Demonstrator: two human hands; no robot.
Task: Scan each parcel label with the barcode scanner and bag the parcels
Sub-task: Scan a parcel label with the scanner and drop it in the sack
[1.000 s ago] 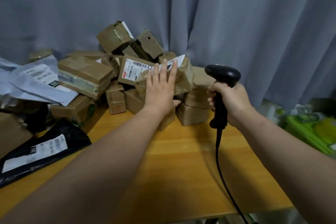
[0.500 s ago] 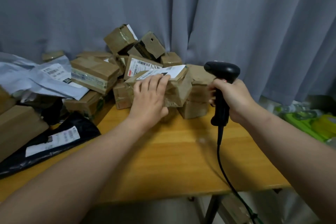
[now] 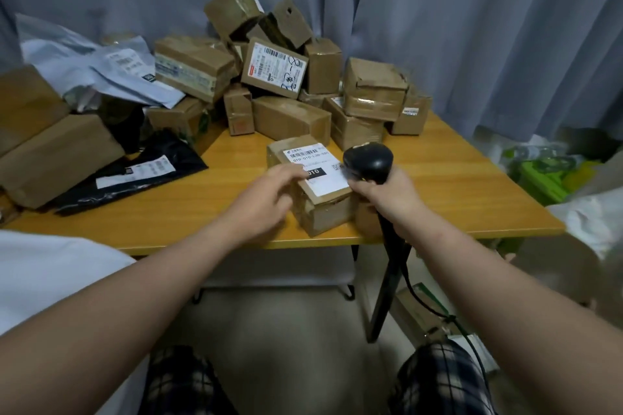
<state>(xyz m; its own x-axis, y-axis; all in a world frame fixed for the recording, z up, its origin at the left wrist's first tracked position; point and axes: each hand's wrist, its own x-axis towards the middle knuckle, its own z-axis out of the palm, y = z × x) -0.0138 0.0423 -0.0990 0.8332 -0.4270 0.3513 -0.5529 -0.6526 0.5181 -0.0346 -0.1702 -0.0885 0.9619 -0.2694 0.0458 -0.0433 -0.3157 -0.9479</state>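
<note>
- A brown box parcel (image 3: 323,212) sits at the near edge of the table (image 3: 455,185), with its white label (image 3: 320,168) facing up.
- The left hand (image 3: 266,195) rests on top of it, fingers loose, tips on the label.
- The right hand (image 3: 391,194) grips the black barcode scanner (image 3: 369,160), whose head is over the label's right side.
- More boxes (image 3: 286,118) are piled at the back edge.

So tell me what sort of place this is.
Probably a room at home used for sorting post, not a warehouse: a grey curtain behind a small wooden table, a heap of cardboard parcels on it, and a corded barcode scanner in the right hand.
</note>
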